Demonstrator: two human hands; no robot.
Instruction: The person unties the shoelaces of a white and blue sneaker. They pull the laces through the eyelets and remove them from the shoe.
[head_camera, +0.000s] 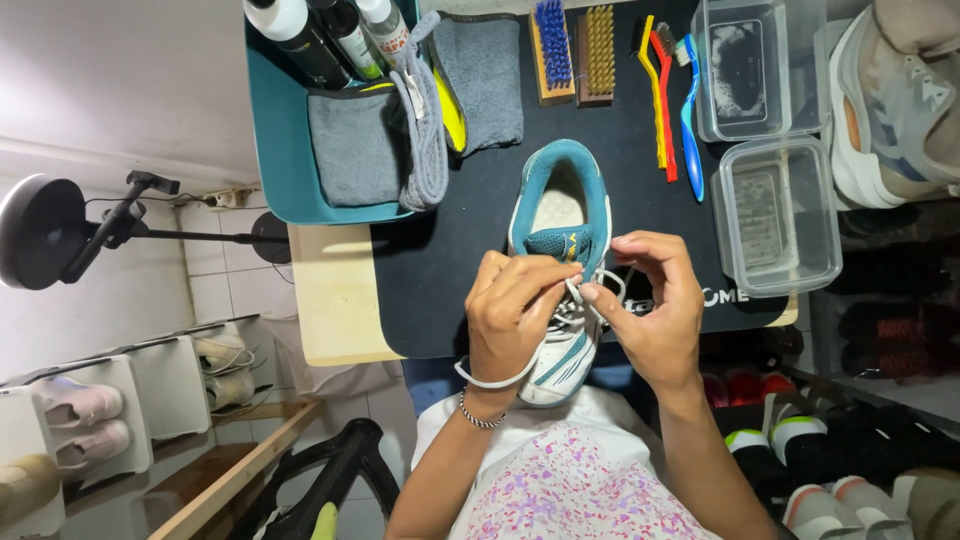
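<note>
Two hands meet over one white and teal lace-up sports shoe (560, 290), and we're right above the action. The shoe lies on the black mat (450, 270) covering the pale wooden surface (335, 300), toe toward us, heel opening pointing away. Our left hand (515, 315) has its grip pinched narrow on the white shoelace (590, 295) near the tongue, and a loose loop of that lace curls around the wrist. Our right hand (655, 310) has thumb and forefinger nipped tight on the same lace just beside the upper eyelets.

How far along are we? By our reading, the lacing is partly worked: strands cross the lower eyelets, while the top is loose in the fingers. Whether it is going in or coming out, we cannot tell.

Beyond the shoe, plenty stands untouched: two wooden-backed scrub brushes (573, 52), one blue-bristled, one tan; slim yellow, red and blue handled brushes (672, 105); two clear plastic tubs (775, 215); grey cloths (480, 75); and a teal tray (275, 140) holding dark bottles (330, 35). Another worn grey sneaker (890, 100) sits off to the right.
</note>
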